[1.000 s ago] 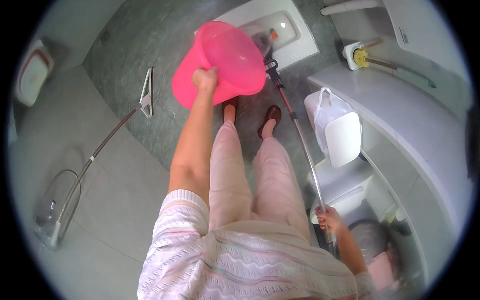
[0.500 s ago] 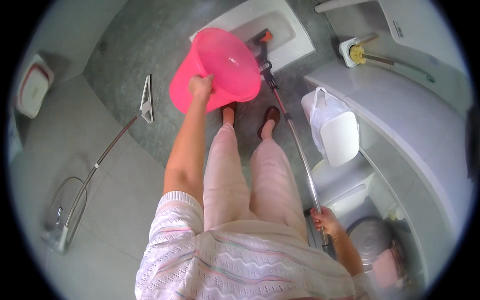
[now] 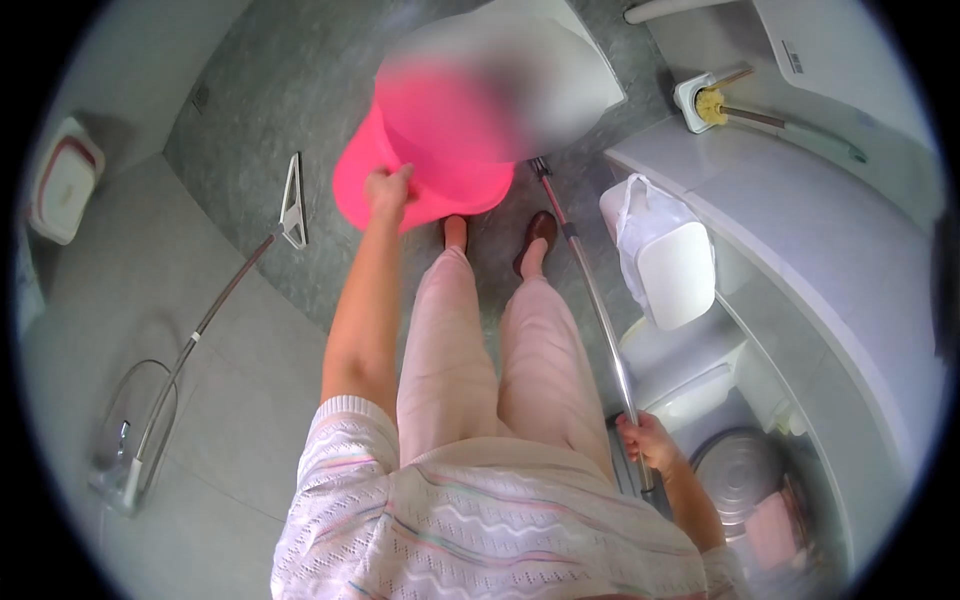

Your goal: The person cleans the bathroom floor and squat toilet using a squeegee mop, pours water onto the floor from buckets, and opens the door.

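My left hand (image 3: 388,190) is closed on the near rim of a pink bucket (image 3: 365,175), tilted with its mouth away from me. In my right hand (image 3: 645,442) is the silver pole of a long-handled floor brush or mop (image 3: 595,290), fingers wrapped round it near its top end. The pole slants up to a red section. A blurred patch hides its head, part of the bucket's mouth and most of a white squat toilet (image 3: 578,28) in the floor.
A squeegee (image 3: 292,215) leans at the left near a wall-hung folding basin (image 3: 68,190). A lidded white bin (image 3: 675,270) stands right of the pole. Toilet brushes (image 3: 712,105) sit on a ledge (image 3: 720,170); a round metal lid (image 3: 742,478) lies lower right.
The bucket and my left hand have shifted slightly left. A blur now covers the bucket's mouth, the pole's head and most of the squat toilet. My right hand keeps its grip.
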The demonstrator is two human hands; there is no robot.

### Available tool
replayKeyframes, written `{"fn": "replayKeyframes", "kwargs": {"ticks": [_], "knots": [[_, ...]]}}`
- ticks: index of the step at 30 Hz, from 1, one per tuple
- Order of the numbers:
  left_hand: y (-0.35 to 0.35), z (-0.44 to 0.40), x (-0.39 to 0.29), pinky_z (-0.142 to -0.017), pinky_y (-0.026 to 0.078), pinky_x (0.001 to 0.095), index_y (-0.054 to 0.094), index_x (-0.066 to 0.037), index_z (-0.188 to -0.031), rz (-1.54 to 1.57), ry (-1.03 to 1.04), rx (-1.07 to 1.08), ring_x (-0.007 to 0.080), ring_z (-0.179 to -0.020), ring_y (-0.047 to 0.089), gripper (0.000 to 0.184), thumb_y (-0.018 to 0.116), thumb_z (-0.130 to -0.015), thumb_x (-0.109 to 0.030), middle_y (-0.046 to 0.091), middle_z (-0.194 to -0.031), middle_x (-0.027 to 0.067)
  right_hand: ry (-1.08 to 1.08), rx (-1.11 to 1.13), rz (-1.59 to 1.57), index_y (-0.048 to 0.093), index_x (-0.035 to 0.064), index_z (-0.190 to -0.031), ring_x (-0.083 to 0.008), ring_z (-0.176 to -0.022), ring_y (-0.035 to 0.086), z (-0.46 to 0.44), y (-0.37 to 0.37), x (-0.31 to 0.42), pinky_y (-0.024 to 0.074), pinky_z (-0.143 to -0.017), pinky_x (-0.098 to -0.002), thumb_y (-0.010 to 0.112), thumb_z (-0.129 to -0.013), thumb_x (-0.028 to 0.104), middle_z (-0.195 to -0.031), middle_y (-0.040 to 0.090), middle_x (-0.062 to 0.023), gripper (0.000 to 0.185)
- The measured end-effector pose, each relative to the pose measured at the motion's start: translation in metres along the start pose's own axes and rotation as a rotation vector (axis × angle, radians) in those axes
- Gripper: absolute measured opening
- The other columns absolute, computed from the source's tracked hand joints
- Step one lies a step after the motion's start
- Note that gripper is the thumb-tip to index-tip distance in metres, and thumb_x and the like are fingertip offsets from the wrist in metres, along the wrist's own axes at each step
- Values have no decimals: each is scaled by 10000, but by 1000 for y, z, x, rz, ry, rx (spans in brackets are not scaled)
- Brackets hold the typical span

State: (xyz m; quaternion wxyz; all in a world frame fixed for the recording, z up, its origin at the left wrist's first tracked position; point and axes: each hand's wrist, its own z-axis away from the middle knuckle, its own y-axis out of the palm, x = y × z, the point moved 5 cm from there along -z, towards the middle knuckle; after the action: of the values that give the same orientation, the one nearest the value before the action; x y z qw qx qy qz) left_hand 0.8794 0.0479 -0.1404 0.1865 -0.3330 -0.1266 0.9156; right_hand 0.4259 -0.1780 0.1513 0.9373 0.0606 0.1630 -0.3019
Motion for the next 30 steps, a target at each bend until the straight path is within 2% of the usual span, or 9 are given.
{"fn": "replayKeyframes", "kwargs": {"ticks": [5,8,11,14,16,21,23,29,30], "knots": [[-76,36,37,-422,494,304,573,30,-837,104,-75,-53,172,-503,554,210,639,-719,-131,573,-678,79,-60,70,39,443,87,-967,-100,-433,393,23,19,14,337,-392,-253,583,-770,93,-580,415,5,241],[-120,39,80,-432,492,301,558,9,-881,134,-169,-168,155,-499,539,207,621,-723,-111,564,-671,66,-171,166,56,425,82,-1083,-120,-456,439,45,34,30,355,-401,-259,546,-774,54,-614,460,-31,333],[-160,35,118,-439,488,298,548,-5,-909,83,-197,-278,152,-489,528,213,607,-724,-90,564,-674,67,-213,201,-70,389,84,-1201,-139,-467,467,59,50,37,364,-405,-263,521,-766,16,-634,486,-56,459],[-199,25,164,-436,474,295,543,-19,-926,-3,-272,-366,147,-494,522,208,566,-722,-43,563,-674,65,-140,261,-195,337,100,-1273,-145,-462,459,64,59,37,361,-404,-262,515,-754,-11,-625,464,-58,559],[-219,19,198,-437,465,291,537,-23,-946,44,-354,-360,146,-511,527,231,537,-715,-10,565,-690,63,-92,272,-246,337,107,-1280,-142,-453,444,60,62,31,355,-401,-265,508,-748,-30,-615,442,-52,575],[-246,13,257,-459,451,291,523,-39,-968,125,-437,-392,148,-575,543,253,494,-718,-6,565,-727,53,-49,228,-381,373,105,-1251,-151,-410,388,49,72,20,283,-373,-288,473,-747,-73,-552,372,-36,544],[-255,9,270,-469,445,291,518,-54,-981,88,-456,-376,148,-588,543,247,502,-735,-46,562,-732,48,-35,247,-372,334,116,-1285,-147,-428,402,48,72,18,313,-391,-280,460,-759,-64,-582,389,-44,570],[-238,11,320,-633,438,336,526,-80,-1044,459,-481,-147,137,-769,534,268,531,-788,-160,580,-899,40,-196,400,-346,221,172,-1355,-187,-504,478,53,58,9,389,-439,-305,505,-752,-16,-743,490,-102,692],[-235,18,321,-577,425,325,516,-74,-1049,380,-434,-218,135,-689,505,274,538,-791,-162,555,-827,35,-233,435,-350,199,183,-1365,-197,-520,491,57,53,3,403,-450,-312,517,-749,-5,-777,506,-114,718]]}}
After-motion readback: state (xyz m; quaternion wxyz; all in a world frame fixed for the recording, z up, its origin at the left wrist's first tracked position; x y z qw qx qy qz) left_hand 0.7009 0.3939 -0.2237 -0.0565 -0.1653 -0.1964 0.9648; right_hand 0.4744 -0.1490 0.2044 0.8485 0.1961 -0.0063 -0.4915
